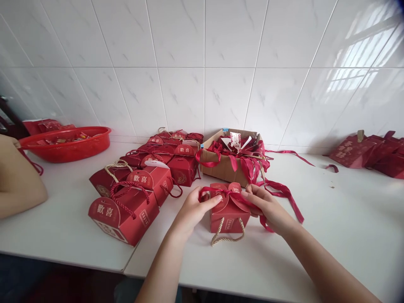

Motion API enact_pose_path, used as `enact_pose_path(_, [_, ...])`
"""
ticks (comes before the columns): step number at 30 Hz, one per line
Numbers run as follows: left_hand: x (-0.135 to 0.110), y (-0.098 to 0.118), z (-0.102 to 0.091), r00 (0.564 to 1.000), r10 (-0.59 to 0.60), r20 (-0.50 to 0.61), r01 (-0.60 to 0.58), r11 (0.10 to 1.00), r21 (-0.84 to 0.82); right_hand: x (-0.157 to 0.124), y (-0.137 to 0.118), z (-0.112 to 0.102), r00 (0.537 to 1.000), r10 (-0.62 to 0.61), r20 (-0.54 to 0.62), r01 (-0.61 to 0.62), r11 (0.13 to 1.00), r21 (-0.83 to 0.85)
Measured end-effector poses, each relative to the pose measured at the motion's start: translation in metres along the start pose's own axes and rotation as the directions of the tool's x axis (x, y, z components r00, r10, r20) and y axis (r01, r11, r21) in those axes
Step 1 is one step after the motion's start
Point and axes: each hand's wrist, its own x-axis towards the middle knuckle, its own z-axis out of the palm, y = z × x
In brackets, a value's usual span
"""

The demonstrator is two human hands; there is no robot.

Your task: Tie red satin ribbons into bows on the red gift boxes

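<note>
A small red gift box stands upright on the white table in front of me, its cream rope handle hanging down the near side. A red ribbon crosses the top of the box and is knotted or looped at the middle. My left hand pinches the ribbon's left part, thumb resting near the knot. On the other side my right hand grips the ribbon's right part, with a loose tail hanging below the fingers. Some of the right fingertips are hidden behind the ribbon and box.
Several red gift boxes with rope handles crowd the left side. Behind my hands stands an open cardboard box full of red ribbons. A red plastic basin sits far left, near another person's arm. Red bags lie far right.
</note>
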Motion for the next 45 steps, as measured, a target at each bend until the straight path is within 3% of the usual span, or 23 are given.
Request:
enact_pose_path(5, [-0.001, 0.0, 0.0, 1.0, -0.021, 0.01, 0.021, 0.999, -0.027, 0.001, 0.0, 0.016, 0.993, -0.058, -0.106, 0.039, 0.984, -0.176])
enact_pose_path(9, [0.001, -0.002, -0.001, 0.999, -0.032, -0.003, 0.032, 0.999, -0.04, 0.0, 0.0, 0.018, 0.992, -0.041, -0.116, 0.022, 0.987, -0.16])
enact_pose_path(16, [0.003, -0.006, -0.002, 0.997, -0.041, -0.063, 0.042, 0.999, 0.013, 0.006, 0.008, 0.004, 0.999, 0.031, -0.039, -0.032, 0.999, -0.022])
enact_pose_path(20, [0.002, -0.006, -0.004, 0.993, -0.039, -0.108, 0.047, 0.997, 0.068, 0.011, 0.011, -0.007, 0.998, 0.028, -0.06, -0.023, 0.997, 0.072])
enact_pose_path(32, [-0.002, 0.003, -0.007, 0.985, -0.045, -0.165, 0.077, 0.978, 0.192, 0.012, 0.005, -0.019, 0.994, -0.034, -0.102, 0.037, 0.999, 0.029])
enact_pose_path(36, [-0.003, 0.003, -0.008, 0.979, -0.024, -0.201, 0.072, 0.969, 0.238, 0.009, 0.003, -0.021, 0.996, -0.053, -0.069, 0.049, 0.997, -0.061])
enact_pose_path(42, [-0.006, 0.005, -0.012, 0.999, -0.011, -0.037, 0.019, 0.975, 0.22, 0.006, 0.007, -0.027, 0.989, 0.145, -0.007, -0.139, 0.934, -0.329])
enact_pose_path(45, [-0.007, 0.007, -0.019, 0.999, 0.006, -0.048, 0.004, 0.979, 0.205, 0.008, 0.007, -0.032, 0.989, 0.126, 0.077, -0.101, 0.958, -0.268])
